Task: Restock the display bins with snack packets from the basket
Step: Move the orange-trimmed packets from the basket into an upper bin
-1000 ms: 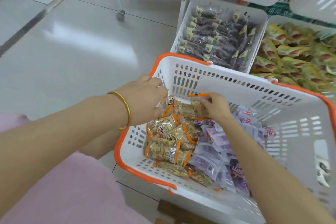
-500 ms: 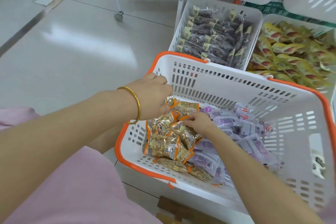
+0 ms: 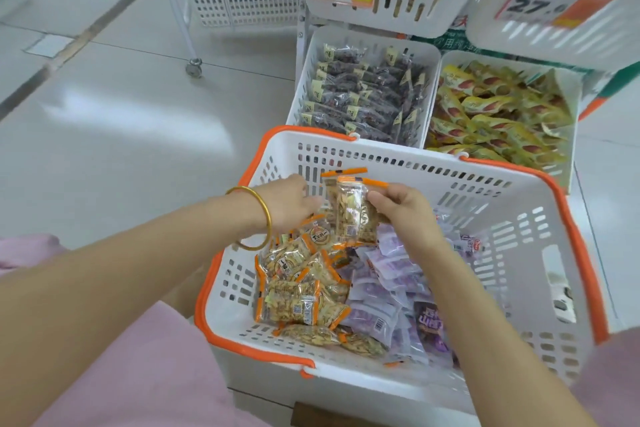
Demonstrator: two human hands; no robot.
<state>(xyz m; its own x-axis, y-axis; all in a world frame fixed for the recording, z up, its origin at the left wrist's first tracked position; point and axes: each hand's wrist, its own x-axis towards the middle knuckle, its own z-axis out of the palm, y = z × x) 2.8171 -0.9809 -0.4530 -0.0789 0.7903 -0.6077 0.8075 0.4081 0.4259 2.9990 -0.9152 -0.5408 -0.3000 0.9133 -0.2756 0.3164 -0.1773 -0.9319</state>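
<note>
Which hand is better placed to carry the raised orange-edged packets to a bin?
Right. The right hand pinches the orange-edged packets above the basket; the left hand sits beside them, grip unclear.

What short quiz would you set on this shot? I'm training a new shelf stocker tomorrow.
1. True or false: the right hand holds an orange-edged packet over the basket.
2. The lower left bin holds: A) dark packets; B) purple packets; C) bottles.
3. Which wrist wears the gold bangle?
Key: 1 true; 2 A; 3 left.
</note>
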